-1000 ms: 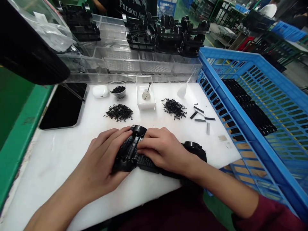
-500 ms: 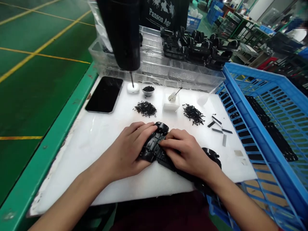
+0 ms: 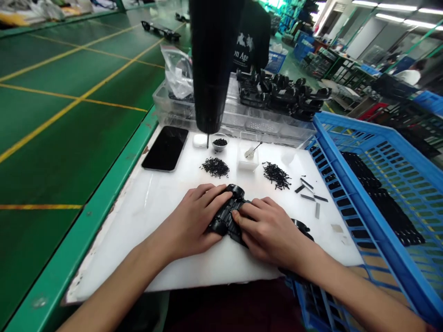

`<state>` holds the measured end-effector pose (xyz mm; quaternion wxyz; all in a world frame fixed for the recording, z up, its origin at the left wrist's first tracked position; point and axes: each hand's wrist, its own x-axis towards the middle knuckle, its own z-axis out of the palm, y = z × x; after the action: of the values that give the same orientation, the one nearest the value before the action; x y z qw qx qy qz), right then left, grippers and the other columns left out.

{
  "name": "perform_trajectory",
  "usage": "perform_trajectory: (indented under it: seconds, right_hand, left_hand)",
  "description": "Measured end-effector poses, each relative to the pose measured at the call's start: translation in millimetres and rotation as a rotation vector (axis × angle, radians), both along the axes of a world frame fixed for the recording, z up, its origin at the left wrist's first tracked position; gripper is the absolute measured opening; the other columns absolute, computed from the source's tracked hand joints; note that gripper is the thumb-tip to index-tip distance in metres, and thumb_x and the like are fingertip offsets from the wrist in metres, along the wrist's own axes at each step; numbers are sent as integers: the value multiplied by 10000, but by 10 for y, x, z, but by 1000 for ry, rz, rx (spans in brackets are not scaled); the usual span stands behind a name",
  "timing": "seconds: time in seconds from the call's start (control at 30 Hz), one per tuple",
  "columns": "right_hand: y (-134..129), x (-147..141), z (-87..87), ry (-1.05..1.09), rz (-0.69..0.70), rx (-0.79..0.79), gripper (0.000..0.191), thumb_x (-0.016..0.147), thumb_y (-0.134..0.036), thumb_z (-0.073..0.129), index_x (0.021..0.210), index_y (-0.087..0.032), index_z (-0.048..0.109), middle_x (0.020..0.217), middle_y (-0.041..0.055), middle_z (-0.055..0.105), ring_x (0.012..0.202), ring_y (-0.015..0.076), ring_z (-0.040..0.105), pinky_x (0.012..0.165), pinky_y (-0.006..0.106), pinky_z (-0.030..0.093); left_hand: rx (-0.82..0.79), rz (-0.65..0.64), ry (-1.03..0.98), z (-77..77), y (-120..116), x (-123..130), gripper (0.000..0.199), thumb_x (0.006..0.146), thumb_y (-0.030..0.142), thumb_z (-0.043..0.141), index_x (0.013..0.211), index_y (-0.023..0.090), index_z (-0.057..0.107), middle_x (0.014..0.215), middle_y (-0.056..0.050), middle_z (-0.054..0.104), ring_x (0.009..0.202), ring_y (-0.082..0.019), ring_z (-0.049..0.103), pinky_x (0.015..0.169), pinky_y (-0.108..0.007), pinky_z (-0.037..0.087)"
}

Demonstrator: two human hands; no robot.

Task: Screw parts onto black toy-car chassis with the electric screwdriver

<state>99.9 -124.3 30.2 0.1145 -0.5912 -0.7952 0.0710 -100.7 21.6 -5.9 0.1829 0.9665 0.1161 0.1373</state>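
Note:
Both my hands grip a black plastic chassis (image 3: 226,216) on a white board (image 3: 114,251), with its far end showing between them. My left hand (image 3: 192,221) wraps its left side, and my right hand (image 3: 268,230) presses on its right side with fingers curled over it. Much of the part is hidden under my fingers. Its other rounded black end (image 3: 302,228) sticks out past my right hand. Two loose piles of small black screws (image 3: 215,167) lie just beyond my hands, the second pile (image 3: 276,175) further right.
A hanging black electric screwdriver (image 3: 211,69) sits above the board's far edge. Nearby are a phone (image 3: 165,148), a white case (image 3: 200,140), a bowl of screws (image 3: 219,144) and a small transparent box (image 3: 248,159). A blue crate (image 3: 374,203) stands right; black parts fill a transparent tray (image 3: 284,94).
The view has swung left, showing more green floor. The chassis has turned slightly between my hands, which have drawn closer together over it. Neither hand has let go.

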Motion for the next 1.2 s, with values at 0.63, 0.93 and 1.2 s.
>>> perform_trajectory:
  seconds: [0.63, 0.93, 1.2]
  right_hand:
    - [-1031, 281, -59, 447, -575, -20, 1005, 686, -596, 905, 1550, -305, 481, 1590, 161, 427, 1433, 437, 442, 1109, 606, 505]
    - [-772, 659, 27, 449, -376, -128, 1136, 698, -537, 908, 1640, -306, 316, 1653, 143, 349, 1507, 398, 378, 1186, 564, 448]
    - [529, 462, 1164, 734, -116, 469, 935, 827, -561, 823, 1580, -244, 369, 1500, 133, 525, 1388, 329, 526, 1174, 514, 454]
  left_hand:
    - [173, -167, -74, 80, 38, -18, 666, 841, 74, 601, 1446, 332, 500, 1527, -131, 474, 1356, -398, 473, 1023, -602, 447]
    - [211, -123, -94, 50, -78, -9, 527, 866, 91, 576, 1379, 209, 541, 1428, -176, 583, 1336, -390, 507, 1012, -581, 472]
    - [241, -32, -29, 105, -207, -30, 509, 797, 77, 550, 1287, 195, 622, 1487, -161, 531, 1408, -405, 436, 1044, -585, 436]
